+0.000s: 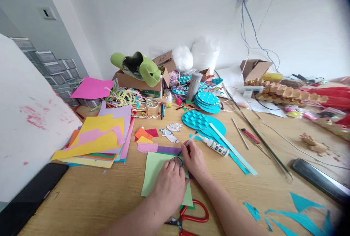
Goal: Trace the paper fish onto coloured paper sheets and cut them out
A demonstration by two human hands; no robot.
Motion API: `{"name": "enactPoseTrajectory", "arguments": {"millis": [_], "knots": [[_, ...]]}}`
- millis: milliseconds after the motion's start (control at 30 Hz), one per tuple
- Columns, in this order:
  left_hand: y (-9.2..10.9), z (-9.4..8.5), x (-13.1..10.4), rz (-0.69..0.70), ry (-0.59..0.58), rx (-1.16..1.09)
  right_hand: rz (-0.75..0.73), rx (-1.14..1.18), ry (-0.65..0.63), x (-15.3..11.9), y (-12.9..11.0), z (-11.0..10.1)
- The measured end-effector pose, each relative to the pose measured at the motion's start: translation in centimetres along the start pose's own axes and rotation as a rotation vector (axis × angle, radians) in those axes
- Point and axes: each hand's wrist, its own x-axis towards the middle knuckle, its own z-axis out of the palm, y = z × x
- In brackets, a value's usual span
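A: Right hand state?
B: Right hand [195, 159] closed round a pen [190, 139], slanted, lower end at a small dark-outlined shape [179, 161]. Fingers hide part of that shape; can't tell if drawn or cut out.
A: Left?
B: Left hand [171, 177] open, palm down, fingers close together, laid over the light green sheet [151, 168]. Gripping nothing I can see.
A: Where's the sheet?
B: On the table [109, 199], in front of the person, under the left hand. Purple paper [169, 150] shows past its far edge.
A: Near side?
B: Red-handled scissors [207, 212], between the forearms, partly covered.
A: Right of the hands?
B: Glue bottle [217, 147] on its side, by the long blue strips [232, 148]. Blue ovals [218, 125] farther back, one with a scalloped surface.
A: Left of them?
B: Pink piece [147, 148] by the purple paper. Beyond it, fish cutouts [170, 136] and red and orange scraps [143, 134]. Farther left, a loose stack of coloured paper [95, 137].
A: Back?
B: Grey bottle [194, 86], upright. Green cap-like item [144, 68] on a cardboard box [128, 82].
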Motion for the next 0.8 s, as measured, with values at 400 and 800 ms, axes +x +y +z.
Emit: {"name": "enactPoseTrajectory", "arguments": {"millis": [400,800], "knots": [[-0.11,0.36,-0.03,0.001,0.019,0.031,0.004,0.016,0.02,-0.08,-0.05,-0.11],[-0.25,0.56,-0.22,-0.003,0.05,-0.011,0.026,0.015,0.019,-0.23,-0.12,-0.35]]}}
